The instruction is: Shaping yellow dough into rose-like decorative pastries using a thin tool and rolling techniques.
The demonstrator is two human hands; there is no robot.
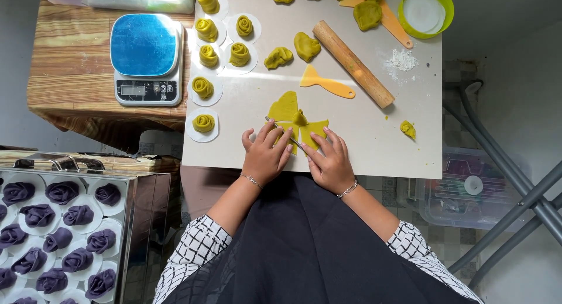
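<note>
Left hand: the left hand (266, 155) lies flat, fingers spread, on flattened yellow-green dough (295, 121).
Right hand: the right hand (331, 162) pinches a thin metal stick (285, 133) laid across the dough.
Dough position: near the table's (363, 146) front edge.
Open room: bare surface to the right, up to a small dough scrap (408, 128).
Behind: orange scraper (326, 82), wooden rolling pin (352, 63).

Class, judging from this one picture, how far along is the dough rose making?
Done: six green dough roses sit on paper rounds, and purple ones fill a tray. In hand: the left hand and right hand press a thin stick across flat dough pieces. Left: several dough lumps lie unshaped near the rolling pin.
</note>
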